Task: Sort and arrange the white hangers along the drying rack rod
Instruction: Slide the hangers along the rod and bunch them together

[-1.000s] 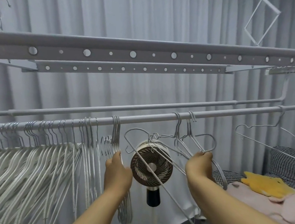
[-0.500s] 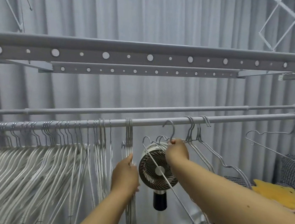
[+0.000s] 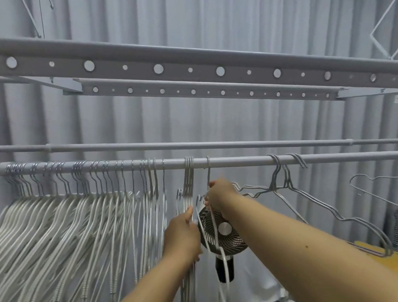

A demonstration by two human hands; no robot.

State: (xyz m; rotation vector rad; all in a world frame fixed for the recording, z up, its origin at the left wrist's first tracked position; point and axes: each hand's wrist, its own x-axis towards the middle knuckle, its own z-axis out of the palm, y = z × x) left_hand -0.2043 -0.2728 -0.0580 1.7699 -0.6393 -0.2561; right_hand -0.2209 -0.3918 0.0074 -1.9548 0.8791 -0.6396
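Presently, the single hanger point(image 3: 210, 217) in hand has its hook over the near rod point(image 3: 241, 162), just right of a small bunch of hangers point(image 3: 188, 182) and touching or nearly touching it lower down. The right hand point(image 3: 217, 195) grips this hanger at the neck, just below the rod, fingers curled round the wire. The left hand point(image 3: 182, 234) sits lower and just to the left, fingers closed on the small bunch at shoulder level; whether it also catches the single hanger's arm cannot be told, since the wires overlap and blur there. The rod runs from lower left to upper right across the view, and the hangers hang edge-on to the camera, their long axes pointing down and toward the person. The main packed row point(image 3: 74, 200) lies to the left of both hands, along the same rod, so the coming move, in my judgement, is a slide leftward along the rod; the left hand is nearer that row. Two loose hangers point(image 3: 284, 184) hang well to the right, turned flat to the camera, with another hanger point(image 3: 374, 187) further right, partly cut off by the frame edge. A fan point(image 3: 223, 229) stands behind the hands, partly hidden by the right forearm. The lower ends of the held hangers are blurred.
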